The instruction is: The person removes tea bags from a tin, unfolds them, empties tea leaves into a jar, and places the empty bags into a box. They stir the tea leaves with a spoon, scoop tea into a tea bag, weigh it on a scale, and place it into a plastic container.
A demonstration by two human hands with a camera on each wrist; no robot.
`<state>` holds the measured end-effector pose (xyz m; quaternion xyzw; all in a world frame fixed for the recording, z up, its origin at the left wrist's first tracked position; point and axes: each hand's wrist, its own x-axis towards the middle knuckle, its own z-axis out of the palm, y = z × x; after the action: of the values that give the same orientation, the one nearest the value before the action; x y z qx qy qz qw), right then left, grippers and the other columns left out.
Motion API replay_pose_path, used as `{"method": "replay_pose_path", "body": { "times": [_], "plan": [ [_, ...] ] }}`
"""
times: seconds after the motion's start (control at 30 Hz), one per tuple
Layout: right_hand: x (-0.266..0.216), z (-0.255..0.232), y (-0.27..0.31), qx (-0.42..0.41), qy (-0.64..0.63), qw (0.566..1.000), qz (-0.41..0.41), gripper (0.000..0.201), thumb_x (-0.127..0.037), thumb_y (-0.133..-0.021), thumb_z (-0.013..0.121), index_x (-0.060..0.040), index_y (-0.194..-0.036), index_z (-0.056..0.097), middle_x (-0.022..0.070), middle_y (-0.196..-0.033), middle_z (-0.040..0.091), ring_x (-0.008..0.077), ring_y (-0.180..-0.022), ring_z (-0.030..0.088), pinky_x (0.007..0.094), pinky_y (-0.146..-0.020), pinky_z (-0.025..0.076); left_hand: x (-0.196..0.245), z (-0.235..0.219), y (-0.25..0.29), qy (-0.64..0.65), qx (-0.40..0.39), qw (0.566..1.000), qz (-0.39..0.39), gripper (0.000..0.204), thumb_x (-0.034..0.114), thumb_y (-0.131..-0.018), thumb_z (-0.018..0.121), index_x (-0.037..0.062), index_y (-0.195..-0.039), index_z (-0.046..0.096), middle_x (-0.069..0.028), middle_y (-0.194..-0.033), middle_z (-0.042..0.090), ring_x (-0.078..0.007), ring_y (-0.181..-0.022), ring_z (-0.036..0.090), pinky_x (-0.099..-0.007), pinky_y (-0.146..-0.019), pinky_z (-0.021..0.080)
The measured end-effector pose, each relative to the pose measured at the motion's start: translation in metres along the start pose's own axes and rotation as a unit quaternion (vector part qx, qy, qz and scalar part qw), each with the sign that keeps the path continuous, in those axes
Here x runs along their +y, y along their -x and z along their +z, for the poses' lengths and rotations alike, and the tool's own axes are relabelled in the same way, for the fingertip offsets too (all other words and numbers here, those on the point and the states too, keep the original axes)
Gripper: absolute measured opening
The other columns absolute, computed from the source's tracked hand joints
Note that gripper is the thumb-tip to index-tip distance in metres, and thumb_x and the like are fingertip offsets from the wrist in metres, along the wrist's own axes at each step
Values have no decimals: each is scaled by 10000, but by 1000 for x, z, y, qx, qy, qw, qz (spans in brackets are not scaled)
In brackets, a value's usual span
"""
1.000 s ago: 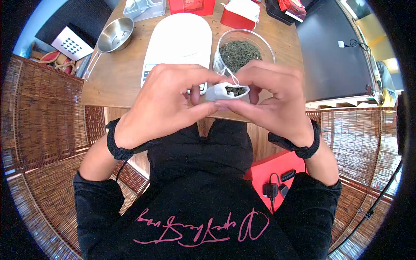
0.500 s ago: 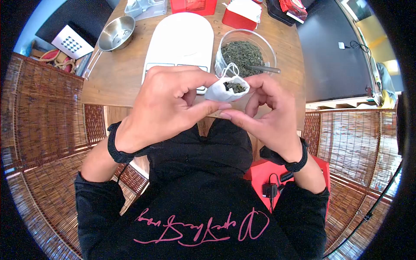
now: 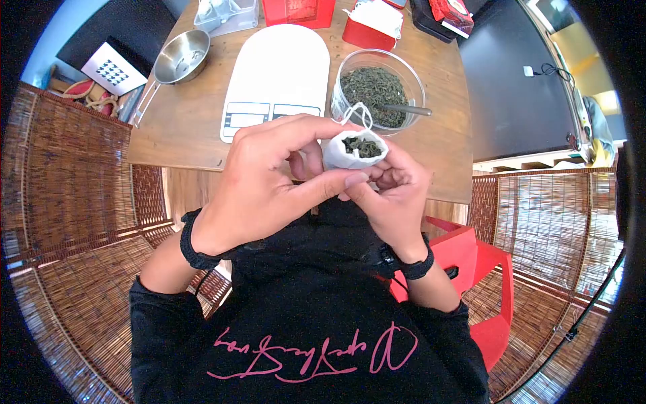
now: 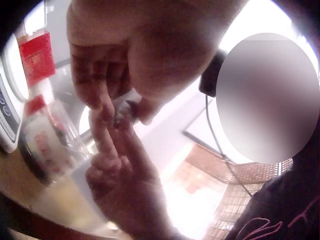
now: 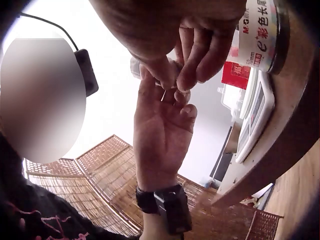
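A small white drawstring tea bag (image 3: 336, 156) is held up in front of the table edge, its mouth open and dark tea leaves (image 3: 362, 147) inside. My left hand (image 3: 266, 175) pinches it from the left, the thumb along its lower front. From the lower right, my right hand (image 3: 393, 192) pinches the bag with bent fingers, its thumb tip close to the left thumb. The looped white string (image 3: 358, 114) stands up behind the mouth. Just beyond is a clear tub (image 3: 418, 77) of loose leaves with a spoon (image 3: 412, 110) in it.
A white kitchen scale (image 3: 279, 67) lies on the wooden table (image 3: 178, 131), left of the tub. Farther left is a metal pan (image 3: 182, 57) with a handle. Red boxes (image 3: 369, 32) and a clear plastic container (image 3: 229, 17) line the back. A red stool (image 3: 488, 262) stands below right.
The bag's mouth has turned up and shows more leaves. My right hand has shifted left and lower, under the bag's right side. The spoon in the tub has come into sight.
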<state>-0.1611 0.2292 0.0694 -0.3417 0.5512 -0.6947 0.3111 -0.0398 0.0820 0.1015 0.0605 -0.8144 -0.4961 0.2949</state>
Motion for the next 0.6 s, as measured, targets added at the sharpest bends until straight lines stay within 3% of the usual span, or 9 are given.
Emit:
{"method": "replay_pose_path", "body": {
  "times": [0.1, 0.13, 0.2, 0.3, 0.47, 0.53, 0.6],
  "plan": [
    [2, 5, 2, 5, 7, 1000, -7, 488, 75, -872, 735, 57, -1345, 618, 104, -1080, 748, 20, -713, 626, 194, -611, 500, 0, 0, 2, 15, 18, 999, -24, 379, 55, -789, 850, -6, -1143, 730, -86, -875, 715, -64, -566, 583, -232, -514, 451],
    [8, 5, 4, 23, 21, 999, -9, 464, 68, -876, 736, 52, -1329, 637, 65, -987, 747, 10, -708, 614, 185, -629, 492, -1, -1, 2, 15, 19, 999, -25, 379, 55, -789, 850, -6, -1143, 730, -86, -875, 715, -64, -566, 583, -232, -514, 451],
    [12, 4, 5, 12, 26, 1000, -12, 470, 67, -875, 738, 47, -1333, 637, 43, -940, 735, 9, -703, 611, 184, -627, 490, -4, -5, 2, -26, 20, 999, 21, 352, 20, -774, 840, -5, -1112, 744, -88, -921, 719, -64, -555, 552, -231, -511, 438],
    [14, 7, 4, 0, 20, 1000, -11, 458, 55, -871, 750, 38, -1319, 652, 8, -859, 711, 7, -689, 602, 184, -617, 481, -5, -7, 7, -47, 15, 999, -19, 303, 103, -745, 868, 7, -1012, 764, -63, -838, 699, -115, -661, 618, -242, -589, 471],
    [21, 5, 5, 2, 24, 1000, 6, 393, 24, -860, 787, 26, -1244, 704, -13, -779, 684, 9, -664, 587, 188, -591, 460, -10, -8, 9, -44, 6, 999, -9, 277, 33, -750, 842, -3, -1014, 765, -79, -853, 701, -96, -602, 576, -245, -546, 448],
    [24, 1, 7, -16, 56, 998, 25, 372, 65, -880, 730, 106, -1238, 635, 140, -1024, 740, 154, -864, 729, 273, -726, 613, -12, -8, 10, -32, 9, 999, 6, 279, -13, -757, 823, -11, -1030, 765, -91, -892, 716, -73, -547, 535, -245, -508, 428],
    [24, -1, 8, -17, 73, 997, 31, 343, 55, -883, 735, 105, -1210, 646, 135, -994, 742, 145, -827, 722, 267, -702, 606, -14, -8, 9, -41, 5, 999, 11, 275, -3, -764, 833, -11, -1030, 767, -89, -894, 718, -69, -542, 540, -239, -503, 427]
  ]
}}
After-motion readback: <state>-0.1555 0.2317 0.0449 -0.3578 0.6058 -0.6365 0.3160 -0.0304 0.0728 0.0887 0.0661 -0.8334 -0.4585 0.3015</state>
